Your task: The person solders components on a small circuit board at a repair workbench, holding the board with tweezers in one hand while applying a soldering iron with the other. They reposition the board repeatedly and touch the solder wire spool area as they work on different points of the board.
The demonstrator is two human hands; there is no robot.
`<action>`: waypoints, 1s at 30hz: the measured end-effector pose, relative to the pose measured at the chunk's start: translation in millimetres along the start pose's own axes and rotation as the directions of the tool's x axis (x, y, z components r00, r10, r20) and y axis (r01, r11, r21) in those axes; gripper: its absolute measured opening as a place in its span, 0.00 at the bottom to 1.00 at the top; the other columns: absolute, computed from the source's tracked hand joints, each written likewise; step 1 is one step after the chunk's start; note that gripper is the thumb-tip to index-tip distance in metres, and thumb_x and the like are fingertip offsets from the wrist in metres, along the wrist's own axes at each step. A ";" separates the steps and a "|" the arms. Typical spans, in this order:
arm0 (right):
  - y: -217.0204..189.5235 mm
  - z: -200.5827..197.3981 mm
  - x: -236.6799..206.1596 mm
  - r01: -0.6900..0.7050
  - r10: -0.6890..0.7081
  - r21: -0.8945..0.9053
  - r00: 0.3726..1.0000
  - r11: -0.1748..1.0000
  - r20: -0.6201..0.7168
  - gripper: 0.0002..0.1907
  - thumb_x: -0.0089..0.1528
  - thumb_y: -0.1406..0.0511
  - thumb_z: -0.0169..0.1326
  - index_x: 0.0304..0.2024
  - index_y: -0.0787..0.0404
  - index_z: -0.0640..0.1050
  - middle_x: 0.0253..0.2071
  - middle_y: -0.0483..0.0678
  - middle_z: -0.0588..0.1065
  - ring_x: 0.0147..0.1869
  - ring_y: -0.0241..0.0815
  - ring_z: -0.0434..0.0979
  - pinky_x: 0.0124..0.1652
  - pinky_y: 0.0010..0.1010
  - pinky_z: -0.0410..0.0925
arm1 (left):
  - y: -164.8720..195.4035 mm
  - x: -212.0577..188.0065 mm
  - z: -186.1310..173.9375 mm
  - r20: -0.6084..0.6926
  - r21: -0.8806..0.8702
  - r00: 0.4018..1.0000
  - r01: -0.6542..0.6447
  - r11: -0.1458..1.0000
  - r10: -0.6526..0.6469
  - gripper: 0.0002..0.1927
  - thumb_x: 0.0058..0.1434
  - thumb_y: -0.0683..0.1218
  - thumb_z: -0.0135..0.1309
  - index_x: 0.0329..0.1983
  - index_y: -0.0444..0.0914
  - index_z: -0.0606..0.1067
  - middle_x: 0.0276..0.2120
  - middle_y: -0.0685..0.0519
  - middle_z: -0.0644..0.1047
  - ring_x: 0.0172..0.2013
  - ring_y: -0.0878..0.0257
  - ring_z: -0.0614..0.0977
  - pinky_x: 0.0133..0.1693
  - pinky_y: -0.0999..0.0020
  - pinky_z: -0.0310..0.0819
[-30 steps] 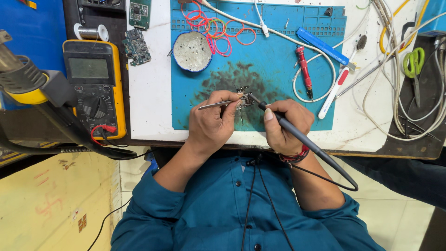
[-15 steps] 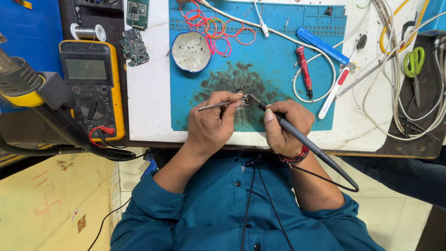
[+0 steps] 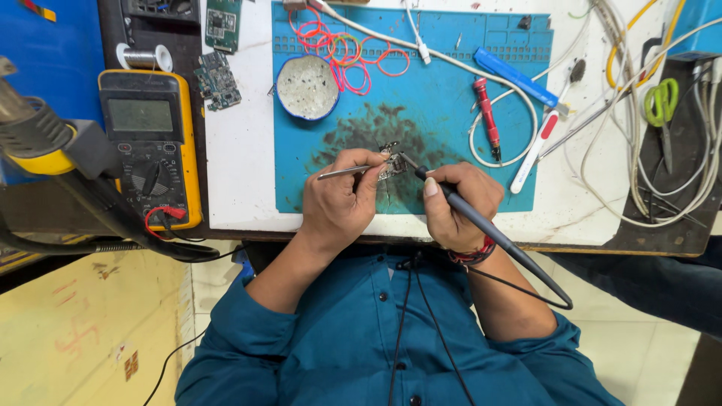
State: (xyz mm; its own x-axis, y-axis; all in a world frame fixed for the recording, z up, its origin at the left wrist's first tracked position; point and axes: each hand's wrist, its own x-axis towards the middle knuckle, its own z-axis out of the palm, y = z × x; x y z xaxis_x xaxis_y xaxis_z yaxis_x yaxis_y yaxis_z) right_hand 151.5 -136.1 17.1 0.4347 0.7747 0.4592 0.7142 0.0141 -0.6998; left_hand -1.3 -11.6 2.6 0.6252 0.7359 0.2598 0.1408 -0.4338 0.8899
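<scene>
My left hand pinches metal tweezers whose tips press on a small circuit board lying on the blue work mat. My right hand grips a dark soldering iron like a pen, with its tip touching the same small board. The iron's cord trails back past my right wrist. Both hands rest at the near edge of the mat, close together, over a dark scorched patch.
A yellow multimeter sits at the left, beside a hot-air handle. On the mat are a round tin, red and orange wire loops, a red screwdriver and a blue tool. Green scissors and cables lie at the right.
</scene>
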 end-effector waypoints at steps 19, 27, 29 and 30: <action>-22.4 11.5 30.7 0.133 -0.080 -0.212 0.968 0.968 0.240 0.26 0.56 0.70 0.61 0.58 0.61 0.74 0.45 0.52 0.77 0.46 0.53 0.75 0.48 0.42 0.66 | -4.8 0.0 1.3 -0.017 -0.022 0.998 0.056 0.998 -0.057 0.06 0.67 0.42 0.58 0.44 0.37 0.75 0.33 0.49 0.83 0.28 0.58 0.86 0.30 0.66 0.78; -23.1 15.1 29.8 0.143 -0.079 -0.259 0.967 0.955 0.243 0.24 0.58 0.67 0.62 0.58 0.60 0.74 0.46 0.51 0.77 0.47 0.52 0.75 0.46 0.42 0.65 | -3.5 0.3 0.5 -0.032 -0.038 0.997 0.070 0.997 -0.071 0.06 0.66 0.41 0.59 0.43 0.36 0.76 0.35 0.49 0.83 0.30 0.59 0.86 0.31 0.67 0.79; -23.0 16.2 27.2 0.094 -0.024 -0.325 0.977 0.941 0.212 0.24 0.59 0.64 0.64 0.56 0.61 0.75 0.42 0.52 0.76 0.45 0.54 0.74 0.44 0.43 0.65 | -2.9 0.2 0.4 -0.031 -0.045 0.998 0.059 0.997 -0.060 0.05 0.67 0.41 0.58 0.44 0.36 0.76 0.36 0.49 0.83 0.31 0.59 0.87 0.32 0.68 0.79; -22.6 16.5 25.1 0.067 0.006 -0.360 0.980 0.931 0.197 0.24 0.59 0.63 0.65 0.55 0.61 0.75 0.40 0.53 0.75 0.44 0.54 0.74 0.44 0.43 0.65 | -2.7 -0.1 0.7 -0.028 -0.052 0.998 0.056 0.997 -0.057 0.05 0.67 0.40 0.58 0.44 0.36 0.76 0.37 0.49 0.83 0.31 0.59 0.87 0.33 0.68 0.79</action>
State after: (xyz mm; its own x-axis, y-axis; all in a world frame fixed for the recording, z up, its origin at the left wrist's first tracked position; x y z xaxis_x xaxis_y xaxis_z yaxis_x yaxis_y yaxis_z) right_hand 137.2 -106.6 35.4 0.3224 0.8839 0.3387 0.8911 -0.1627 -0.4237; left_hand -1.3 -10.8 -0.1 0.5946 0.7737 0.2189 0.1354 -0.3647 0.9212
